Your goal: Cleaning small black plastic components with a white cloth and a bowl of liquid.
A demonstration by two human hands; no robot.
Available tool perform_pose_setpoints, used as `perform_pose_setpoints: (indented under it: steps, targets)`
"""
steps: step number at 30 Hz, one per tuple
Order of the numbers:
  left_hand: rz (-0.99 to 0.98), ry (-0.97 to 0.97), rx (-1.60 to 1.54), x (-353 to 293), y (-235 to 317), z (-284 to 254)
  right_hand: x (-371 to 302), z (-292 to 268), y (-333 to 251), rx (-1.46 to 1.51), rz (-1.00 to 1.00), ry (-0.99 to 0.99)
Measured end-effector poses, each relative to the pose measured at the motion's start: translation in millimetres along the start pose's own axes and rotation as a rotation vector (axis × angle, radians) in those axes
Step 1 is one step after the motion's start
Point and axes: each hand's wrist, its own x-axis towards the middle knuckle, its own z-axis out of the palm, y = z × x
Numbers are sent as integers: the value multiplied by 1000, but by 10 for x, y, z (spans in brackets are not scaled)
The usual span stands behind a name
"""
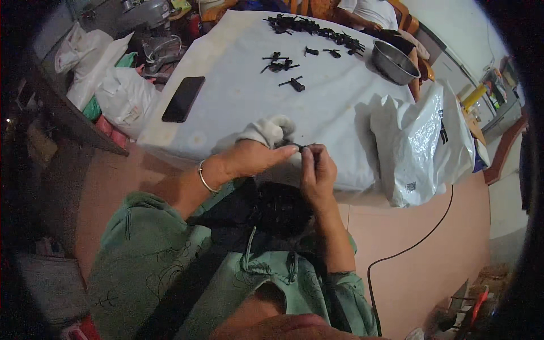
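My left hand (249, 158) has a whitish glove or cloth (269, 129) over its fingers, with the thumb bare. Between its thumb and fingers it grips a small black part (299, 148), mostly hidden. My right hand (318, 170) pinches the other end of that part with thumb and forefinger. Both hands meet at the near edge of the table, above my lap. Farther off lie loose black plastic pieces with thin arms, such as a single one (294, 84) and a small group (277, 63).
A long pile of black pieces (306, 25) lies at the far side of the white-covered table (226, 73). A phone (183, 100) rests at left, a metal bowl (396, 62) at far right. A white plastic bag (416, 147) stands at right. Another person (377, 14) sits beyond the table.
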Motion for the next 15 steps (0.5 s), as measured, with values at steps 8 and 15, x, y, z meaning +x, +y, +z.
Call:
perform_pose_setpoints:
  steps: [8, 15]
  targets:
    - [-209, 218, -212, -178, -153, 209, -85, 60, -119, 192, 142, 12]
    - [-116, 170, 8, -176, -125, 202, -36, -37, -162, 91, 83, -56]
